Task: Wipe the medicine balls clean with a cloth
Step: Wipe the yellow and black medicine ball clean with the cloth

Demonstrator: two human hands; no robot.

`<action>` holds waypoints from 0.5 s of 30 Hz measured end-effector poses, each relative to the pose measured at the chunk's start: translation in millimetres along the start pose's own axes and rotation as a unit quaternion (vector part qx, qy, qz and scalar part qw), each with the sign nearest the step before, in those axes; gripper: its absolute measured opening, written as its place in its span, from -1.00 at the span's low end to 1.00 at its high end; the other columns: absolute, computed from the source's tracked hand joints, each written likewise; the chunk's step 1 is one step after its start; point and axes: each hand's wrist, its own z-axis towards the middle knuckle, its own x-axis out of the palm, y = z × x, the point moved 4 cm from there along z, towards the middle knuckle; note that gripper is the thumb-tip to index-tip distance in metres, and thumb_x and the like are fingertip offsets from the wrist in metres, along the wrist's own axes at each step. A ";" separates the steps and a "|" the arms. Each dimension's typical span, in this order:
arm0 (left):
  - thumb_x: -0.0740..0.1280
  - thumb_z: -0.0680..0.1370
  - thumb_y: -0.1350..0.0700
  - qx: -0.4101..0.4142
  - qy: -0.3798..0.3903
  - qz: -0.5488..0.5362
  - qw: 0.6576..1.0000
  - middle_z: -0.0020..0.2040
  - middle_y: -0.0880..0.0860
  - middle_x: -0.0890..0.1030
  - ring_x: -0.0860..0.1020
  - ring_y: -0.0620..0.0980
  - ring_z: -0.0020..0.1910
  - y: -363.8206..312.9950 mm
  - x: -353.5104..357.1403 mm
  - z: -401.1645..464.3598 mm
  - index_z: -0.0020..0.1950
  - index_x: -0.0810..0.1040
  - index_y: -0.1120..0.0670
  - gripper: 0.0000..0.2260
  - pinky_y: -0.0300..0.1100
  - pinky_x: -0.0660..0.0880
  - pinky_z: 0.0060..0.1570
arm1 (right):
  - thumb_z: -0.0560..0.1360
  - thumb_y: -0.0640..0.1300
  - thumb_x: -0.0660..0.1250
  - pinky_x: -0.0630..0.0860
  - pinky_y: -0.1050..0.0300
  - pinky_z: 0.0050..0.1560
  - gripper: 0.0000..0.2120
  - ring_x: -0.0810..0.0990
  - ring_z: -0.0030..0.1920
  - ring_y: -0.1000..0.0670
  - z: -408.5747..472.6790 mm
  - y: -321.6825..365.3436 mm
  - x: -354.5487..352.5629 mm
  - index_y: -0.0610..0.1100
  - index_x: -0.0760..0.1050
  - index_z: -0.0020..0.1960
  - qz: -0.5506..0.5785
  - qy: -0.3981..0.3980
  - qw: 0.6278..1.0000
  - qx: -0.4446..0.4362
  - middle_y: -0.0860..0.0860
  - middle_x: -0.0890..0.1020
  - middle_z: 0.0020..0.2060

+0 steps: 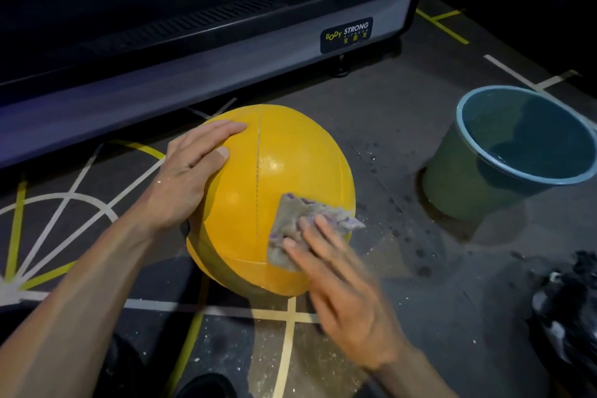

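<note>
A crumpled grey-purple cloth (300, 226) is pressed under the flat, straight fingers of the right hand (339, 284) against the round yellow stitched medicine ball (277, 171) at its five o'clock. The unwiped crown lies toward twelve o'clock; at nine o'clock the ball is steadied by the open left hand (190, 168).

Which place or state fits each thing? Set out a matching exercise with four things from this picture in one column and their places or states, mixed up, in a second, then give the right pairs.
Things
1. medicine ball
2. cloth
3. bucket
4. left hand

Places or states
A. holds water, right of the ball
B. rests flat on the ball's upper left side
C. yellow, sits on the floor
D. pressed to the ball under the right hand

Pairs: 1-C, 2-D, 3-A, 4-B
</note>
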 end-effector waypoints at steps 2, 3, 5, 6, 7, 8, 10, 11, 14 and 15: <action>0.15 0.67 -0.12 -0.007 0.012 -0.009 1.000 0.37 -0.54 0.31 0.20 -0.22 0.42 -1.0 3.1 3.1 0.41 0.44 -0.41 -0.66 -0.05 0.09 0.44 | 0.59 -0.34 0.20 0.36 0.03 0.50 -0.46 0.40 0.51 -0.05 1.5 -26.7 -9.8 -0.14 0.30 0.55 0.027 -0.039 0.997 0.064 -0.16 0.41 0.52; 0.16 0.70 -0.08 -0.010 0.015 -0.015 1.000 0.34 -0.57 0.30 0.20 -0.21 0.42 -2.2 4.7 6.2 0.41 0.45 -0.40 -0.67 -0.01 0.09 0.46 | 0.62 -0.34 0.20 0.45 0.24 0.38 -0.49 0.51 0.35 0.06 5.6 -40.1 -16.2 -0.12 0.32 0.55 0.047 -0.075 0.988 0.129 -0.20 0.51 0.43; 0.16 0.74 -0.02 -0.012 0.011 -0.020 1.000 0.30 -0.59 0.31 0.18 -0.17 0.45 -7.3 8.8 11.8 0.40 0.47 -0.40 -0.67 0.06 0.08 0.51 | 0.68 -0.25 0.20 0.43 0.53 0.03 -0.54 0.51 0.03 0.19 9.1 -54.9 -23.8 -0.04 0.34 0.56 0.066 -0.129 0.958 0.247 -0.19 0.64 0.24; 0.15 0.74 -0.01 -0.010 0.007 -0.019 1.000 0.30 -0.59 0.31 0.18 -0.15 0.46 -10.2 10.8 14.1 0.38 0.48 -0.41 -0.67 0.08 0.08 0.53 | 0.69 -0.20 0.20 0.43 0.54 -0.05 -0.54 0.54 -0.06 0.19 6.9 -52.4 -23.5 -0.02 0.33 0.57 0.077 -0.138 0.949 0.274 -0.11 0.66 0.22; 0.16 0.74 -0.01 -0.009 0.005 -0.020 1.000 0.30 -0.59 0.31 0.18 -0.14 0.47 -12.3 12.4 16.8 0.37 0.48 -0.41 -0.67 0.09 0.08 0.54 | 0.69 -0.19 0.20 0.47 0.51 -0.09 -0.54 0.61 -0.10 0.17 3.0 -44.9 -22.3 -0.02 0.33 0.58 0.090 -0.143 0.946 0.276 0.00 0.66 0.24; 0.16 0.74 -0.01 -0.008 0.002 -0.017 1.000 0.31 -0.57 0.32 0.18 -0.14 0.47 -14.4 13.3 19.7 0.37 0.48 -0.41 -0.67 0.10 0.08 0.54 | 0.68 -0.22 0.20 0.53 0.46 -0.10 -0.53 0.65 -0.09 0.14 -1.1 -33.8 -20.1 -0.02 0.33 0.57 0.098 -0.143 0.950 0.261 0.06 0.63 0.28; 0.17 0.71 -0.08 -0.001 -0.003 0.004 1.000 0.38 -0.45 0.36 0.19 -0.12 0.48 -18.0 14.0 26.8 0.39 0.48 -0.40 -0.69 0.11 0.09 0.55 | 0.66 -0.33 0.20 0.60 0.23 0.17 -0.50 0.65 0.23 0.04 -13.1 -14.2 -10.2 -0.03 0.35 0.56 0.106 -0.126 0.964 0.211 0.05 0.52 0.44; 0.18 0.67 -0.14 0.004 0.001 0.019 1.000 0.42 -0.38 0.37 0.19 -0.11 0.49 -21.5 14.5 30.3 0.40 0.47 -0.40 -0.68 0.12 0.09 0.55 | 0.64 -0.34 0.20 0.53 0.09 0.33 -0.47 0.53 0.41 -0.01 -19.9 -10.8 -6.5 -0.01 0.35 0.56 0.101 -0.118 0.970 0.187 0.09 0.42 0.52; 0.29 0.64 -0.15 0.042 0.023 -0.009 0.999 0.54 -0.23 0.32 0.23 -0.17 0.54 -36.5 18.3 34.0 0.47 0.41 -0.36 -0.61 0.04 0.18 0.54 | 0.62 -0.20 0.20 0.51 -0.03 0.35 -0.46 0.47 0.47 -0.01 -26.2 -27.4 -13.3 0.19 0.33 0.54 0.087 -0.137 0.960 0.227 0.26 0.37 0.52; 0.34 0.64 -0.09 0.054 0.014 -0.047 0.997 0.56 -0.23 0.30 0.22 -0.20 0.54 -42.0 19.4 31.8 0.50 0.39 -0.32 -0.57 -0.03 0.20 0.52 | 0.64 -0.15 0.20 0.52 0.07 0.33 -0.48 0.49 0.44 0.06 -25.2 -33.5 -19.6 0.27 0.33 0.52 0.091 -0.150 0.947 0.270 0.33 0.39 0.48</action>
